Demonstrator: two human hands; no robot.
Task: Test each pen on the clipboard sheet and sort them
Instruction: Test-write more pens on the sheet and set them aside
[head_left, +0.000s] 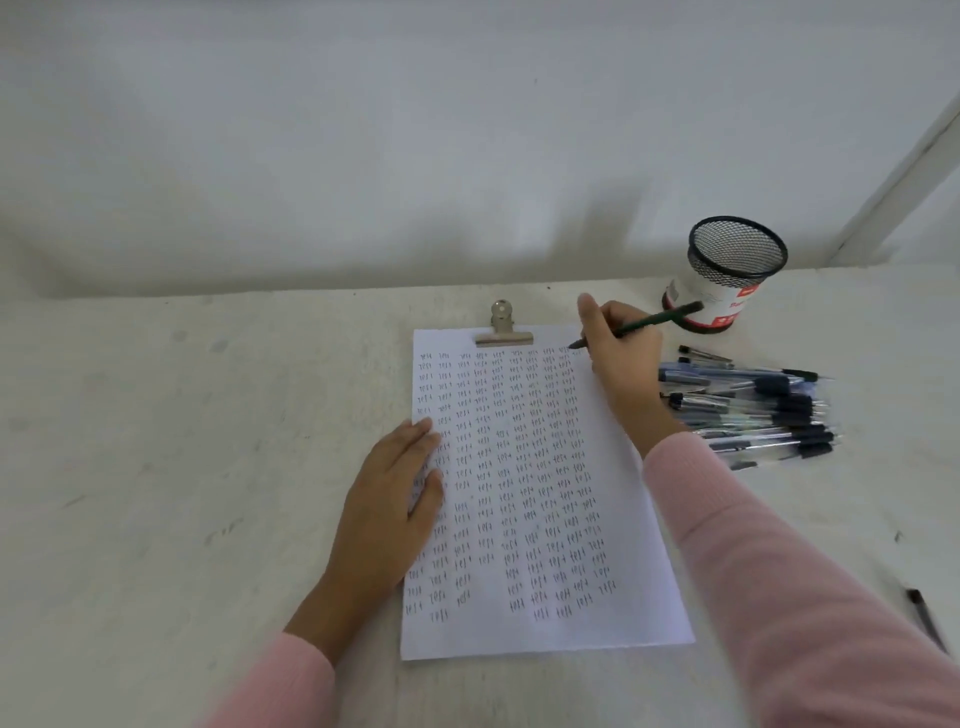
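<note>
A white sheet (540, 467), held by a metal clip (503, 330), lies on the table and is covered with columns of small handwritten marks. My right hand (621, 358) grips a dark green pen (644, 323) with its tip touching the sheet's top right corner. My left hand (395, 499) lies flat, fingers together, on the sheet's left edge. A heap of several dark-capped pens (753, 405) lies right of the sheet, just behind my right wrist.
A black mesh pen cup (727, 275) with a white and red label stands at the back right, with no pens visible in it. One dark pen (927, 618) lies alone near the right front edge. A white wall rises behind the table (208, 415).
</note>
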